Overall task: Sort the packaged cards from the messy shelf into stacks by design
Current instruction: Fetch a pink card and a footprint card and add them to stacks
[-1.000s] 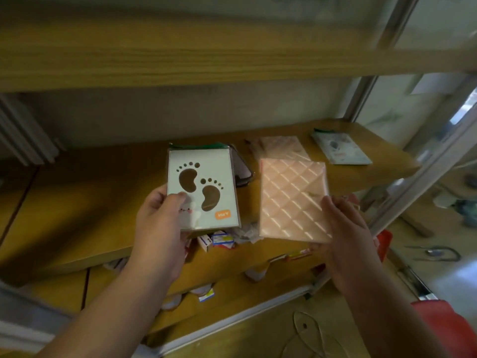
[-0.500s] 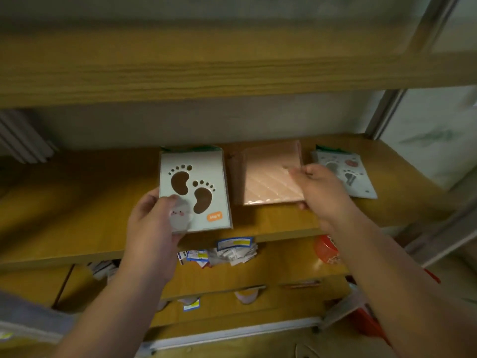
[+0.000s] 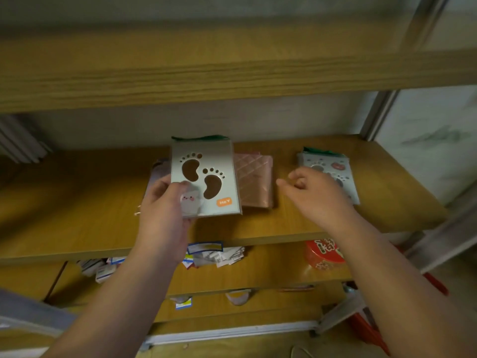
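My left hand (image 3: pixel 165 210) grips a packaged white card with brown footprint cut-outs (image 3: pixel 206 177), held upright above the middle shelf (image 3: pixel 77 202). Behind it a pink quilted card (image 3: pixel 254 182) lies flat on the shelf. My right hand (image 3: pixel 313 195) hovers just right of the pink card, fingers loosely curled and empty. A stack of white footprint cards with a green top (image 3: pixel 333 169) lies at the right of the shelf, partly hidden by that hand. Another packet (image 3: pixel 156 171) peeks out behind my left fingers.
A thick upper shelf board (image 3: pixel 232 73) overhangs the working shelf. Below, a lower shelf holds scattered small labels and packets (image 3: pixel 214 254) and a red round tub (image 3: pixel 324 254). A metal upright (image 3: pixel 374 117) bounds the right side.
My right hand laid the pink quilted card flat on the shelf, let go and drew back to the right. My left hand kept hold of the footprint card.
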`<act>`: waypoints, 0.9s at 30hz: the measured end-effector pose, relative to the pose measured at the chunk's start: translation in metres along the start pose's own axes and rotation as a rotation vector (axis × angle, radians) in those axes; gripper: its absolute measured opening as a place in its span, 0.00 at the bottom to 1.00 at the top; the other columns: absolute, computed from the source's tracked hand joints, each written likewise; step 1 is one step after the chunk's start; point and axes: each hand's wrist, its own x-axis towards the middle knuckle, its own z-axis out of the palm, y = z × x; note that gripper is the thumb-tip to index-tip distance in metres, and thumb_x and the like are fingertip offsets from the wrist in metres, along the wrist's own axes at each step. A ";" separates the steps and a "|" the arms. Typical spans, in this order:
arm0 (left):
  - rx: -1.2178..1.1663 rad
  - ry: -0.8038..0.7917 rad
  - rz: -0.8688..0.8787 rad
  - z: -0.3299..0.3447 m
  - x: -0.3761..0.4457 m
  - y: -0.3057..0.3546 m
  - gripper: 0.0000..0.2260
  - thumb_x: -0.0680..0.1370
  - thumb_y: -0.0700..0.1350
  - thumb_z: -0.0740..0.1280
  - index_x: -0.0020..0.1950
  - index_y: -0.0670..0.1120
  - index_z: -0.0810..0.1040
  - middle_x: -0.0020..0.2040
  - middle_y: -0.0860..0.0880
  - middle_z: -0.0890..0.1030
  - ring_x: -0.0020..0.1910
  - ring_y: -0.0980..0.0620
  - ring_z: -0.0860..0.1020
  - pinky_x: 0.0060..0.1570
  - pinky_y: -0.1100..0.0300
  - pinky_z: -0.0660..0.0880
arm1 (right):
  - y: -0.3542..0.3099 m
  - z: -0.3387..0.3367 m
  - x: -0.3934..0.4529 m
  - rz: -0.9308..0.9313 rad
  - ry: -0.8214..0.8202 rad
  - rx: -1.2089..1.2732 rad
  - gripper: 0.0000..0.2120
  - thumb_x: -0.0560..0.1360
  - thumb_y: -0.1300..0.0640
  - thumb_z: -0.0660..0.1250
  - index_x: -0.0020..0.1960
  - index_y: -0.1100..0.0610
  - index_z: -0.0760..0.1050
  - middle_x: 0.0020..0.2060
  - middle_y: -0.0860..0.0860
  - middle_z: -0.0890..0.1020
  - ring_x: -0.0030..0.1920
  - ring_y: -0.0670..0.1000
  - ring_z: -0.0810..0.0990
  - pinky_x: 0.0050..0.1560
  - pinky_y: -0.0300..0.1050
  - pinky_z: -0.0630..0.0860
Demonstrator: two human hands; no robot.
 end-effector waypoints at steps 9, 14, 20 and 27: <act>0.222 -0.255 -0.017 0.096 0.002 -0.036 0.15 0.81 0.41 0.68 0.63 0.57 0.70 0.54 0.51 0.82 0.49 0.47 0.85 0.47 0.45 0.84 | 0.071 -0.037 -0.058 0.080 0.174 -0.039 0.16 0.77 0.45 0.67 0.63 0.47 0.75 0.46 0.43 0.76 0.41 0.42 0.77 0.44 0.43 0.78; 0.498 -0.404 0.074 0.158 0.014 -0.072 0.21 0.81 0.41 0.65 0.73 0.52 0.69 0.63 0.49 0.80 0.57 0.47 0.82 0.58 0.48 0.80 | 0.092 -0.050 -0.080 0.123 0.211 -0.141 0.18 0.77 0.42 0.66 0.65 0.46 0.74 0.54 0.41 0.74 0.51 0.43 0.77 0.50 0.41 0.77; 0.912 -0.461 0.255 0.194 0.020 -0.093 0.18 0.80 0.40 0.63 0.71 0.44 0.73 0.67 0.44 0.79 0.65 0.42 0.77 0.65 0.49 0.75 | 0.105 -0.061 -0.097 0.131 0.217 -0.164 0.20 0.76 0.39 0.65 0.65 0.45 0.73 0.55 0.40 0.74 0.56 0.45 0.76 0.57 0.47 0.78; 1.224 -0.586 0.522 0.181 0.016 -0.081 0.21 0.78 0.45 0.67 0.71 0.43 0.76 0.70 0.42 0.75 0.68 0.44 0.74 0.63 0.57 0.70 | 0.099 -0.059 -0.095 0.100 0.217 -0.160 0.20 0.76 0.40 0.64 0.66 0.45 0.73 0.57 0.41 0.74 0.58 0.46 0.77 0.59 0.49 0.78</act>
